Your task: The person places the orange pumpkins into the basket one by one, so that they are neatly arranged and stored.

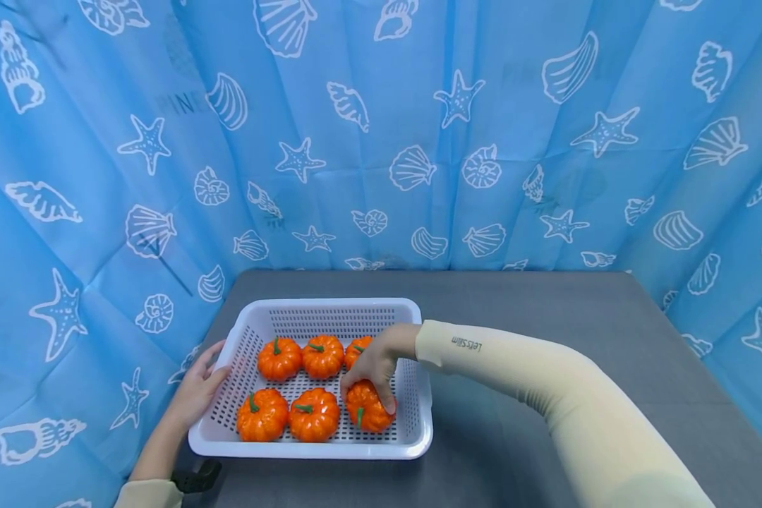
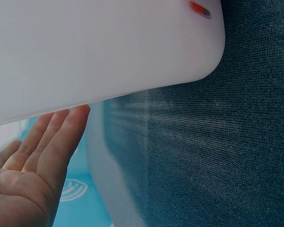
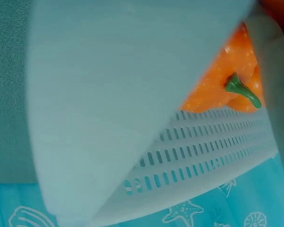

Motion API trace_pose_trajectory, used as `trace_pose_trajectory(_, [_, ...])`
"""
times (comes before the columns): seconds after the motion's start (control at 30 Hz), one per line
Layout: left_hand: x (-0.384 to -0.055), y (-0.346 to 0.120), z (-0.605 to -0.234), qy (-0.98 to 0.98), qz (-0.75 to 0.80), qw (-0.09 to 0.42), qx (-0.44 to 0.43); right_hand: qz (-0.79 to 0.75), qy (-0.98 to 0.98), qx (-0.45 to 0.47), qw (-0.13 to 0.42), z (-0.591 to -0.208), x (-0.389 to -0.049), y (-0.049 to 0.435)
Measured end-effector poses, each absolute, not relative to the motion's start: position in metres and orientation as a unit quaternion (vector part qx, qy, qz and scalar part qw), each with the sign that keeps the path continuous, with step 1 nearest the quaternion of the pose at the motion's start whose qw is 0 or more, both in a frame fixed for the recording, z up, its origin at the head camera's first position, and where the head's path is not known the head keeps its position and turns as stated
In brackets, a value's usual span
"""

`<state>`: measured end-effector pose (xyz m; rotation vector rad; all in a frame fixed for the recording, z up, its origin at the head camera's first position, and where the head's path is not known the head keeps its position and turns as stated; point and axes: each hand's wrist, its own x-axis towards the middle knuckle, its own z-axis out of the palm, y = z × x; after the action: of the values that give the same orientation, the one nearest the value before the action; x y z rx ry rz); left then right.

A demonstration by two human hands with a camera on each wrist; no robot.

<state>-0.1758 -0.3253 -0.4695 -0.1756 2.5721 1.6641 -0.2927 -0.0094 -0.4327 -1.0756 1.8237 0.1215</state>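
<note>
Several small glossy orange pumpkins with green stems, such as this one (image 1: 262, 415), stand in two rows in a white plastic basket (image 1: 311, 449) with slotted walls. My right hand (image 1: 376, 363) reaches in over the basket's right side and grips the front-right pumpkin (image 1: 370, 409) from above. It partly covers the back-right pumpkin (image 1: 355, 351), whose curved green stem (image 3: 244, 91) shows in the right wrist view. At the basket's left rim rests my left hand (image 1: 197, 388), thumb over the edge. In the left wrist view its fingers (image 2: 61, 137) are fairly straight, fingertips right at the basket.
The basket stands on the left part of a dark grey table (image 1: 514, 303), whose surface stretches away to the right. A blue curtain (image 1: 381, 127) printed with white shells and starfish hangs behind and along both sides. A black strap (image 1: 197, 478) lies by the left wrist.
</note>
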Motion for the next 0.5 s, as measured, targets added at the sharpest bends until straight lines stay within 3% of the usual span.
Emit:
trace_pose_trajectory(0.1, [-0.176,-0.325,-0.470,0.836,0.544,0.033,-0.054,0.055,0.749,-0.446,0.486,-0.434,-0.293,-0.008])
trace_pose_trajectory(0.23, [-0.176,-0.325,-0.470,0.836,0.545,0.035,-0.054,0.052,0.754,-0.444,0.481,-0.408,-0.274,-0.001])
trace_pose_trajectory(0.5, [-0.176,-0.324,-0.468,0.834,0.546,0.046,-0.064,-0.006,0.760,-0.453,0.466,-0.420,-0.271,0.010])
